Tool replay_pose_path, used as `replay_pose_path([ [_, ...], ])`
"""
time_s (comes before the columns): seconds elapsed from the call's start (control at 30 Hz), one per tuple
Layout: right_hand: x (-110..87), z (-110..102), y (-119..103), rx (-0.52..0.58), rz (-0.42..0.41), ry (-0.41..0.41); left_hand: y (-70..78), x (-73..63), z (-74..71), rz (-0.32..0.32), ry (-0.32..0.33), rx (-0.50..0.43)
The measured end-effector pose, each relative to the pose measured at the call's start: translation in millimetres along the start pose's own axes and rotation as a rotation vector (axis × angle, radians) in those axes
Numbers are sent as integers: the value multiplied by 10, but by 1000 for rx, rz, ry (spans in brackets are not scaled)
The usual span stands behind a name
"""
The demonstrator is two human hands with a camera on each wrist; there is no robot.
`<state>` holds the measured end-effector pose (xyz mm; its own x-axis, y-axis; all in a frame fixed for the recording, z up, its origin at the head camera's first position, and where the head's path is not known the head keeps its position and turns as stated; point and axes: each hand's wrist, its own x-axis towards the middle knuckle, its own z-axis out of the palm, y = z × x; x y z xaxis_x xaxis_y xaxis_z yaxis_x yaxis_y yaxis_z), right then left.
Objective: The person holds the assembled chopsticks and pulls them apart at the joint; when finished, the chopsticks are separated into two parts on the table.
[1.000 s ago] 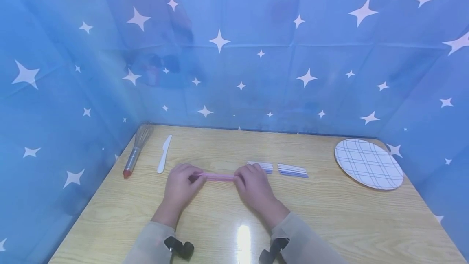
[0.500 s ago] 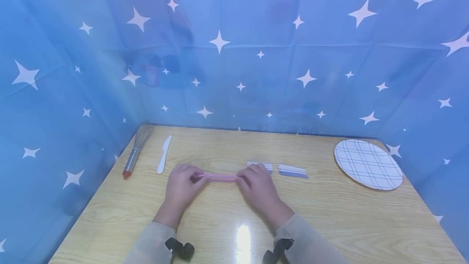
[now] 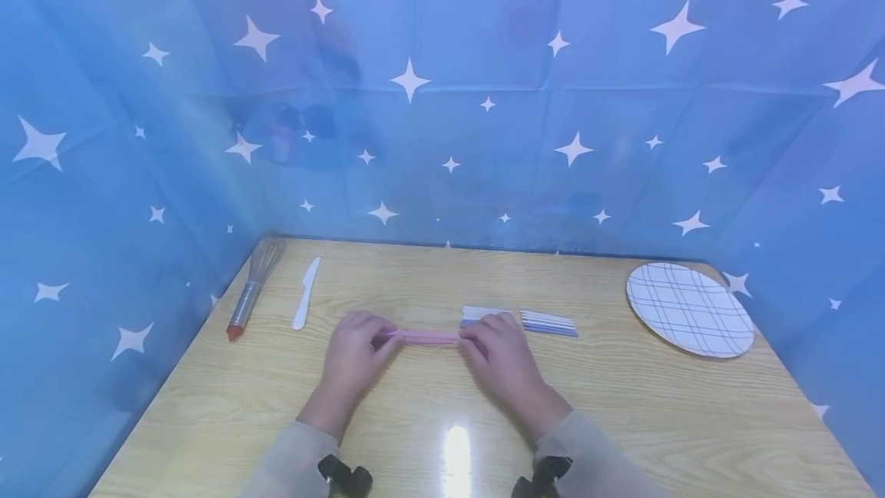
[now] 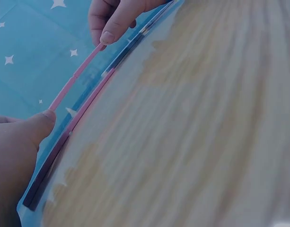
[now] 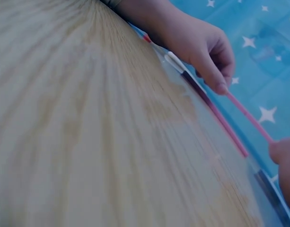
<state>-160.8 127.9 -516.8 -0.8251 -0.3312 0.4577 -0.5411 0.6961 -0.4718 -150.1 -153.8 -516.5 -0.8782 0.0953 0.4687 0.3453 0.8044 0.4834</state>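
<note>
A slim pink straw (image 3: 430,333) spans the gap between the two hands. My left hand (image 3: 356,352) pinches one end between thumb and fingers, and my right hand (image 3: 505,356) pinches the other. In the left wrist view the straw (image 4: 63,92) is clear of the table, with a small step or joint partway along. Below it lies a pink strip (image 4: 92,99), in line with a dark strip (image 4: 45,175) nearer the left hand. Just beyond the right hand's knuckles, a bundle of white and blue sticks (image 3: 484,313) is partly covered.
Another white and blue bundle (image 3: 548,322) lies to the right. A checked oval plate (image 3: 691,310) rests at the table's right edge. To the left are a white knife (image 3: 306,294) and a whisk (image 3: 253,283) with a red-tipped handle. A blue starry curtain (image 3: 442,121) surrounds the wooden table (image 3: 622,421).
Both hands have shifted slightly to the right with the straw still held between them. The head view has turned a little.
</note>
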Motion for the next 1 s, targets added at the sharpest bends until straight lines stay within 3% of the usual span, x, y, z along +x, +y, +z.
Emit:
replay_pose_path([
  [0.23, -129, -155, 159, 23, -41, 53, 137, 30, 173, 84, 11, 1],
  [0.47, -221, -308, 279, -4, 8, 51, 321, 46, 308, 124, 20, 1],
  [0.77, -342, -524, 477, -31, 37, 89, 557, 92, 470, 163, -34, 10],
  [1.0, -428, -633, 608, -48, 32, 107, 681, 126, 582, 239, 3, -22],
])
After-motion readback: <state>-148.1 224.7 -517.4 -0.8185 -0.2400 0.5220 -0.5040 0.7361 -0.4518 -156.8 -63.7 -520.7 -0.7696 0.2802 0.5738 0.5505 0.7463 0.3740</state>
